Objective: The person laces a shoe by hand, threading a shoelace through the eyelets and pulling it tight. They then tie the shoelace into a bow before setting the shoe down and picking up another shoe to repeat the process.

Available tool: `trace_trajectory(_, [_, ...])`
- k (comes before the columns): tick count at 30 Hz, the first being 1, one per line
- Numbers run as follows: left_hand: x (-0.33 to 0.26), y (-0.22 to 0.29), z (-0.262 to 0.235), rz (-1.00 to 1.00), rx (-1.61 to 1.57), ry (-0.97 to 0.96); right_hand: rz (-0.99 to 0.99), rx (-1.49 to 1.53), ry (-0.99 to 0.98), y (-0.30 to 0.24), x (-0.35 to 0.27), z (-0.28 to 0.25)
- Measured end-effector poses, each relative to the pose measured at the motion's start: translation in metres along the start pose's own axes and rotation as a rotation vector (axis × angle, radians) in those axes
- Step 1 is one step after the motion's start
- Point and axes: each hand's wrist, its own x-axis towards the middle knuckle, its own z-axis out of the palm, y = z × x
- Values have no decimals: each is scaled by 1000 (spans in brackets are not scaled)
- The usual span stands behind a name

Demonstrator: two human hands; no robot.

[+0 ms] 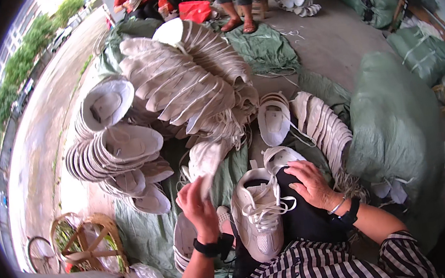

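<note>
A pale beige laced sneaker [261, 215] rests on my lap, toe toward me, its white laces tied in a loose bow. My left hand [198, 211] is raised to the left of it, fingers bent and smeared by motion; a pale blur at the fingertips cannot be made out. To the right of the shoe, my right hand [311, 183] has its fingers apart over my dark-trousered knee. Just beyond those fingertips lies a white shoe upper [282, 156]. Another pale upper [208, 157] lies ahead of my left hand.
A big heap of nested shoe uppers [182, 80] stands ahead, with more stacks [113, 152] at left and a row [323, 124] at right. A bulging green sack [393, 129] stands at right. A wicker basket [88, 241] is at lower left. Two people sit at the far side.
</note>
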Motion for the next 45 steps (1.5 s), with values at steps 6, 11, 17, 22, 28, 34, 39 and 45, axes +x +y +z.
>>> trace_trajectory(6, [-40, 71, -23, 636, 170, -458, 126, 240, 71, 9, -4, -2])
trace_trajectory(11, [-78, 80, -35, 753, 195, -657, 149, 444, 137, -6, 20, -12])
trace_trajectory(17, [-89, 81, -53, 853, 220, -754, -14, 413, 15, -35, 53, 4])
trace_trajectory(22, [-65, 103, -47, 693, 69, -1079, -54, -39, -62, -35, 51, 21])
trace_trajectory(28, [20, 93, -8, 144, -94, -627, -69, -55, -122, -21, 41, 21])
trace_trajectory(34, [-9, 60, 28, -22, -223, -693, -142, -232, -375, -33, 43, 22])
trace_trajectory(39, [-12, 46, 45, 26, -225, -744, -4, -140, -316, -21, 28, 16])
trace_trajectory(45, [-22, 44, 53, -204, -574, -621, 130, 600, 74, 99, -19, -62])
